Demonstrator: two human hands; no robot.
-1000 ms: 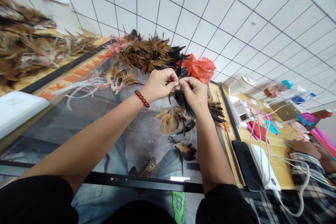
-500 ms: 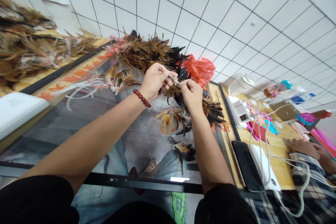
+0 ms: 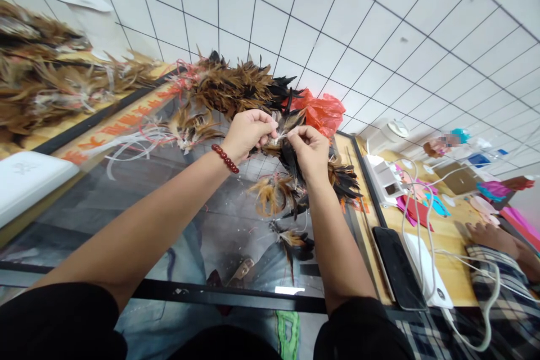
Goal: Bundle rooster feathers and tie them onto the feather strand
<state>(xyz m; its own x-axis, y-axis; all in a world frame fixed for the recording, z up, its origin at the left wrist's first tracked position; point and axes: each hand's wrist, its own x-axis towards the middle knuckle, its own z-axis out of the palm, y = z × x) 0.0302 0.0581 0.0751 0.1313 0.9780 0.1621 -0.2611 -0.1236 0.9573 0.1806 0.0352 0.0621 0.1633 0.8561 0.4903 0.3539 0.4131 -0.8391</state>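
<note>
While the left hand (image 3: 248, 134) and the right hand (image 3: 310, 149) both pinch closed on the pale quill end of a small bunch of black and brown feathers (image 3: 290, 158) held just above the glass-topped counter (image 3: 126, 202), a slackened pinch would probably let the feathers slip apart and scatter.

- Orange band (image 3: 116, 124) along the far edge of the glass table (image 3: 105, 208): a row of orange characters, too skewed and blurred to read.
- Green patch (image 3: 288, 331) under the glass at the near edge: one outlined shape, maybe a "B", can't confirm.
- White box (image 3: 31, 177) on the left: faint grey mark on the lid, illegible.
- White charger block (image 3: 427, 275) on the wooden table to the right: small round mark at its near end, unreadable.
- Net: no legible text.
</note>
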